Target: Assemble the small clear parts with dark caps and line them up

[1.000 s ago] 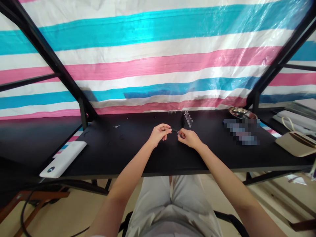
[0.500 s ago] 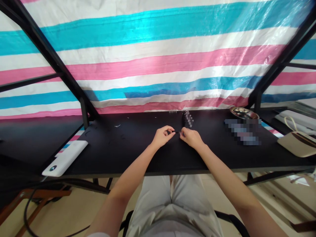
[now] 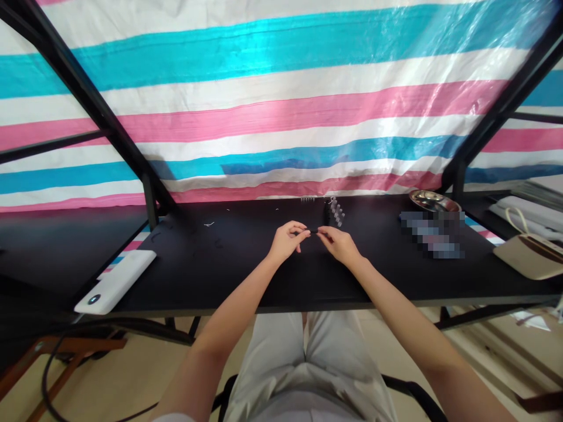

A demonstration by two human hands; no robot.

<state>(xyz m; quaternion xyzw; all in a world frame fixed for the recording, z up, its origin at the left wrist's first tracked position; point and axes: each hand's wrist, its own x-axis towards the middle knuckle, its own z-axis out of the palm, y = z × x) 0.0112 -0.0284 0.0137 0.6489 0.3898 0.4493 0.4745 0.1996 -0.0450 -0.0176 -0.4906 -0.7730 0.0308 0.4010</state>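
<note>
Lying crosswise, small dark piece [image 3: 313,232], both hands pinching

We see our left hand [image 3: 285,240] and right hand [image 3: 339,243] meeting over the black table [image 3: 246,269], fingertips pinched on the two ends of a small dark piece [image 3: 313,232], too small to identify. Just beyond it stands a row of clear vials [image 3: 336,212]. At the near left edge lies a white power bank [image 3: 115,282]. Far right sit a metal dish [image 3: 434,201] and a tan pad [image 3: 530,257]. A striped tarp [image 3: 281,99] hangs behind.
</note>
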